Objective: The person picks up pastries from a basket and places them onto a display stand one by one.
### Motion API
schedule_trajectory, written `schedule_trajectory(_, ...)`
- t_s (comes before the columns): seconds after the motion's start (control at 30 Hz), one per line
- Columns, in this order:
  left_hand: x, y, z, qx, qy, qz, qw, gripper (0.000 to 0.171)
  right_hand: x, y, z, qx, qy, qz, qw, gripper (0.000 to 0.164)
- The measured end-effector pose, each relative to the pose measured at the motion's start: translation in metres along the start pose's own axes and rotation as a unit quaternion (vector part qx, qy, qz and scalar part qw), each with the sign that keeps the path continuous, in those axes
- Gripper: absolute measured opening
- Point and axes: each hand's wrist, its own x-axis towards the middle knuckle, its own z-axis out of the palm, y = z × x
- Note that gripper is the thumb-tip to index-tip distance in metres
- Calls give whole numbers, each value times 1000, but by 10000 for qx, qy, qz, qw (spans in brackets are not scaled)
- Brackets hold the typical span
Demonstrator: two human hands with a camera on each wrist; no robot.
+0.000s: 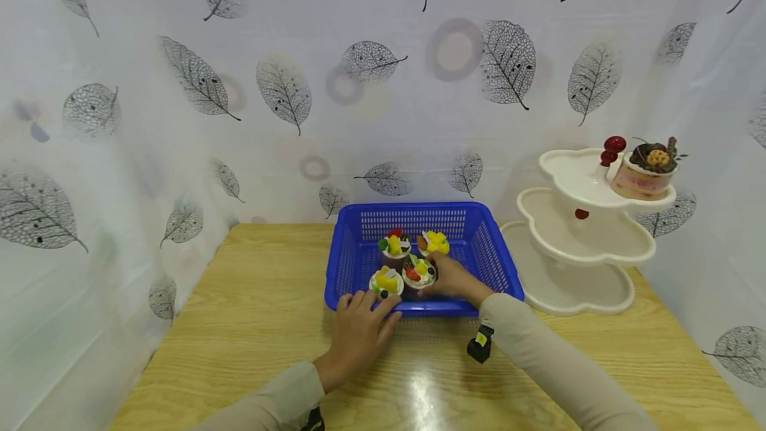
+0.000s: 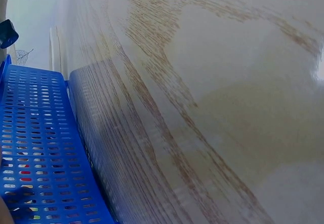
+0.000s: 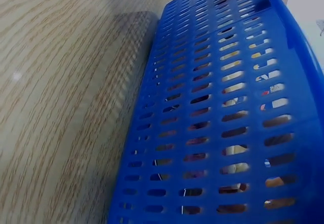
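Note:
A blue plastic basket (image 1: 491,251) stands mid-table and holds several small fruit-topped cakes. My right hand (image 1: 451,278) reaches over the front rim into the basket, and its fingers curl round a cake topped with cream and a strawberry (image 1: 419,273). Beside that one lies a cake with yellow fruit (image 1: 385,281), and two more (image 1: 393,245) (image 1: 433,242) sit behind. With fairly straight fingers, my left hand (image 1: 359,328) rests against the basket's front wall. Both wrist views show only the perforated basket wall (image 2: 40,148) (image 3: 228,107) and the wooden table, with no hand clearly seen.
A white three-tier stand (image 1: 574,285) is at the right of the basket, with a chocolate-topped cake (image 1: 649,168) on its top tier beside a red knob (image 1: 613,148). The wooden table (image 1: 257,324) is enclosed by leaf-patterned curtains.

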Motion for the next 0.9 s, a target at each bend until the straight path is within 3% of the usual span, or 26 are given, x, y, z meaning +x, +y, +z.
schedule_trajectory(0.23,0,0,0,-31,5,-5,10000,28,0,-3,-1,-159,23,173,9997,72)
schedule_trajectory(0.5,0,1,-2,-42,43,7,10000,27,-4,-5,-10,197,11,262,9995,76)
schedule_trajectory(0.9,1,1,-1,-61,119,8,9999,26,-19,-17,-55,931,448,-276,9943,71)
